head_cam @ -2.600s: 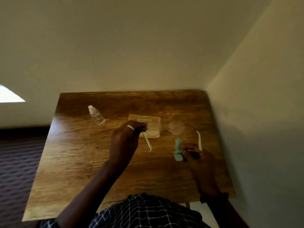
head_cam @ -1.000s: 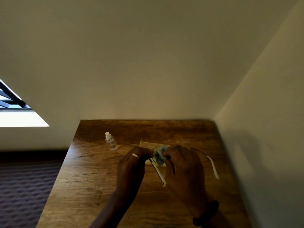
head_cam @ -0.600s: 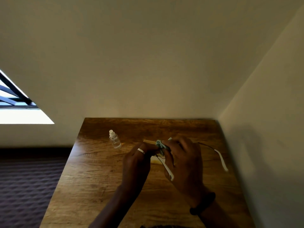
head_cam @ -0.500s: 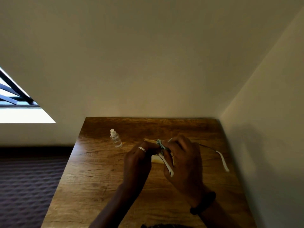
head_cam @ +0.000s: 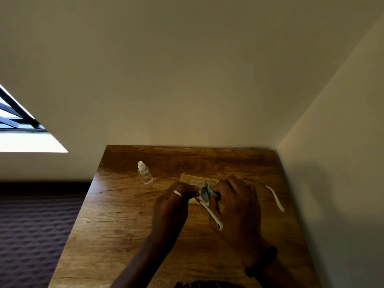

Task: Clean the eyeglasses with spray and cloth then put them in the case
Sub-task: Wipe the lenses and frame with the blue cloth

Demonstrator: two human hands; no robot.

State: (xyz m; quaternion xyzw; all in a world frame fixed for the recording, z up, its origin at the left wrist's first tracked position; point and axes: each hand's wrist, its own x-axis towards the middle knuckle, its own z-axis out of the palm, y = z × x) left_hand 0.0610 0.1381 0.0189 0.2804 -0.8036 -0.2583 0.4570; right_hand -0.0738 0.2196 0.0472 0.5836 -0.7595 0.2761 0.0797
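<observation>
A wooden tabletop (head_cam: 116,231) fills the lower middle of the frame. On its upper left part a small clear spray bottle (head_cam: 145,173) with a white cap stands upright, well apart from the hands. A flat yellowish case (head_cam: 190,179) lies in the middle of the wood. Only its far strip shows, because both hands are in front of the rest. At the left edge of the frame a bright window (head_cam: 25,140) shows, and below it a dark patterned floor (head_cam: 31,235). A bit of checked shirt (head_cam: 207,284) shows at the bottom edge.

The eyeglasses (head_cam: 213,217) are held between the two hands, in the middle of the frame, in front of the case. The left hand (head_cam: 171,208), with a ring (head_cam: 178,193) on one finger, pinches the frame at the left lens. The right hand (head_cam: 235,206), with a dark wristband (head_cam: 261,261), has its fingers curled and pinches a grey-green cloth (head_cam: 204,192) against that lens. The front of the eyeglasses runs across the frame, left to right, and the right hand hides most of it. Both side arms are unfolded and point to the lower right. One white tip lies between the hands and the other is near the right wall (head_cam: 342,183). I cannot tell if that tip touches the wood.

The far edge of the tabletop meets the back wall and its right edge goes along the right wall. The left edge is free, with the floor beyond it. Bare wood lies to the left of the left hand and below both hands.
</observation>
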